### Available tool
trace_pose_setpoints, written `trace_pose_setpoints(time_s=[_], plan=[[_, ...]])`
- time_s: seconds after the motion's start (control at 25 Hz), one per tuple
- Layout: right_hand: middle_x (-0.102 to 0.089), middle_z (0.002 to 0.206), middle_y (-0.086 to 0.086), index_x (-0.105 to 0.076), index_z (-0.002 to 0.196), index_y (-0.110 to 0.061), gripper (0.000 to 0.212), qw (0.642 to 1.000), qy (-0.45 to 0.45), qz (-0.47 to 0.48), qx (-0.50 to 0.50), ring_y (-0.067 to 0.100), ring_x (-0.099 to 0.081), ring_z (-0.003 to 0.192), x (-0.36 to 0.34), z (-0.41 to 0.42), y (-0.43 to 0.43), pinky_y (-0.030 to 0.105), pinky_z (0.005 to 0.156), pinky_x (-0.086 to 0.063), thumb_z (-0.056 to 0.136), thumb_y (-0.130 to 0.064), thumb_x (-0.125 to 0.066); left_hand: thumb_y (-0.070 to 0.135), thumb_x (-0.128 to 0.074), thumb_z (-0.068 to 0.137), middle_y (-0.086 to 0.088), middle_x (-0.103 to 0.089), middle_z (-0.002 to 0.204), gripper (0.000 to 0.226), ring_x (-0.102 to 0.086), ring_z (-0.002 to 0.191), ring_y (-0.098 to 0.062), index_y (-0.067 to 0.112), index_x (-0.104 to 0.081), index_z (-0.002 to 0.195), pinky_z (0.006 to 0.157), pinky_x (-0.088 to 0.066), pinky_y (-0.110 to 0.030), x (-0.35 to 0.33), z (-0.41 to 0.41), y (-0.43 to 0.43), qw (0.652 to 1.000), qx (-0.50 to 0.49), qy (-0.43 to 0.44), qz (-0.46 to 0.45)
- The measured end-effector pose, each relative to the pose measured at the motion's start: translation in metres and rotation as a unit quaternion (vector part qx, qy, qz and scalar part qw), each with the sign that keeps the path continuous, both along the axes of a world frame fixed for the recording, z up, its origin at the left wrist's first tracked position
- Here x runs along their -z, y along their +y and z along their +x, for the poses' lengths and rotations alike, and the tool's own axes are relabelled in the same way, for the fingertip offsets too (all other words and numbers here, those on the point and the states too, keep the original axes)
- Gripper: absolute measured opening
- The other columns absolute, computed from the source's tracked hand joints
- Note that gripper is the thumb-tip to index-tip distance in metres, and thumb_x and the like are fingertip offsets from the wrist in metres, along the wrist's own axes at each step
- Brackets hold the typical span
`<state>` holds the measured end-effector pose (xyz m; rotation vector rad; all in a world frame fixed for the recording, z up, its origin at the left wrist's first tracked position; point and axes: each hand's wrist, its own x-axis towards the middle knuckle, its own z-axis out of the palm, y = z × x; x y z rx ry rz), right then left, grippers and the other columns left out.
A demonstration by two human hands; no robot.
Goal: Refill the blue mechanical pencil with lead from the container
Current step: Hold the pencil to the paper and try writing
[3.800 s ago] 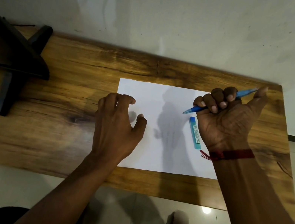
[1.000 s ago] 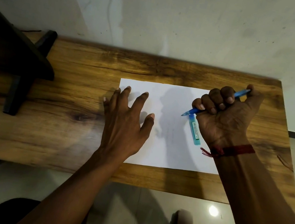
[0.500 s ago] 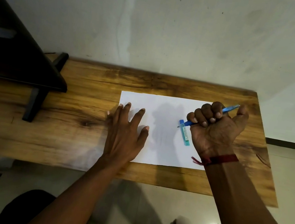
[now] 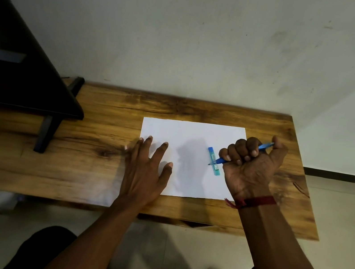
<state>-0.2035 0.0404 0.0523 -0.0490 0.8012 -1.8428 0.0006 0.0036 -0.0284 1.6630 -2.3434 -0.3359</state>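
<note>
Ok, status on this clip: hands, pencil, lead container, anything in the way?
Right hand fisted around blue mechanical pencil. Left hand flat, empty, on paper edge. Lead container lying on paper, untouched. Nothing in the way.

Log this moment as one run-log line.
right hand: fist on pencil, thumb at its end | left hand: flat, empty, on paper edge | lead case: on paper, untouched

Bare forearms without sleeves, red thread band (image 4: 254,201) on right wrist, frayed end
</note>
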Motion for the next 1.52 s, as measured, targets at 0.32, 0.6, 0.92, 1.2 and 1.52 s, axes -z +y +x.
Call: trace_pose_setpoints(time_s=[0.32, 0.6, 0.92, 1.2, 1.52], plan=[[-0.021, 0.045, -0.002, -0.031, 0.052, -0.015, 0.056, 1.0, -0.006, -0.016, 0.007, 0.013, -0.014, 0.045, -0.007, 0.004, 0.022, 0.029, 0.052, -0.024, 0.086, -0.058, -0.036, 0.053, -0.035, 0.09, -0.015, -0.03, 0.154, 0.06, -0.021, 0.143, -0.035, 0.027, -0.039, 0.143, 0.117, -0.008, -0.058, -0.001, 0.01, 0.013, 1.0, 0.011, -0.022, -0.009], [-0.022, 0.045, -0.002, -0.032, 0.052, -0.015, 0.06, 0.999, -0.01, -0.031, -0.009, 0.012, -0.016, 0.044, -0.011, 0.001, 0.022, 0.028, 0.051, -0.026, 0.085, -0.065, -0.036, 0.058, -0.029, 0.09, -0.011, -0.025, 0.157, 0.062, -0.02, 0.145, -0.032, 0.031, -0.035, 0.145, 0.117, -0.007, -0.059, 0.011, 0.013, 0.018, 0.998, 0.016, -0.048, -0.026], [-0.018, 0.05, -0.001, -0.032, 0.054, -0.015, 0.058, 0.999, -0.011, -0.042, -0.021, 0.012, -0.017, 0.045, -0.006, -0.003, 0.021, 0.028, 0.05, -0.028, 0.088, -0.061, -0.03, 0.059, -0.037, 0.086, -0.008, -0.033, 0.154, 0.061, -0.024, 0.143, -0.03, 0.032, -0.043, 0.14, 0.115, -0.01, -0.062, 0.017, 0.011, 0.017, 0.998, 0.007, -0.051, -0.041], [-0.021, 0.047, -0.002, -0.031, 0.053, -0.016, 0.049, 0.997, -0.029, -0.064, -0.024, 0.012, -0.018, 0.042, -0.003, -0.003, 0.0, 0.028, 0.049, -0.025, 0.088, -0.05, -0.029, 0.065, -0.032, 0.086, -0.006, -0.032, 0.155, 0.063, -0.022, 0.145, -0.028, 0.033, -0.044, 0.139, 0.116, -0.009, -0.061, 0.021, 0.013, 0.015, 0.998, 0.006, -0.046, -0.038], [-0.016, 0.049, -0.002, -0.031, 0.051, -0.016, 0.054, 0.998, -0.034, -0.051, -0.034, 0.012, -0.016, 0.042, -0.007, 0.0, -0.01, 0.028, 0.051, -0.022, 0.086, -0.057, -0.035, 0.07, -0.029, 0.085, -0.007, -0.037, 0.153, 0.066, -0.026, 0.143, -0.028, 0.032, -0.047, 0.136, 0.116, -0.01, -0.061, 0.017, 0.012, 0.015, 0.999, -0.001, -0.034, -0.036]])
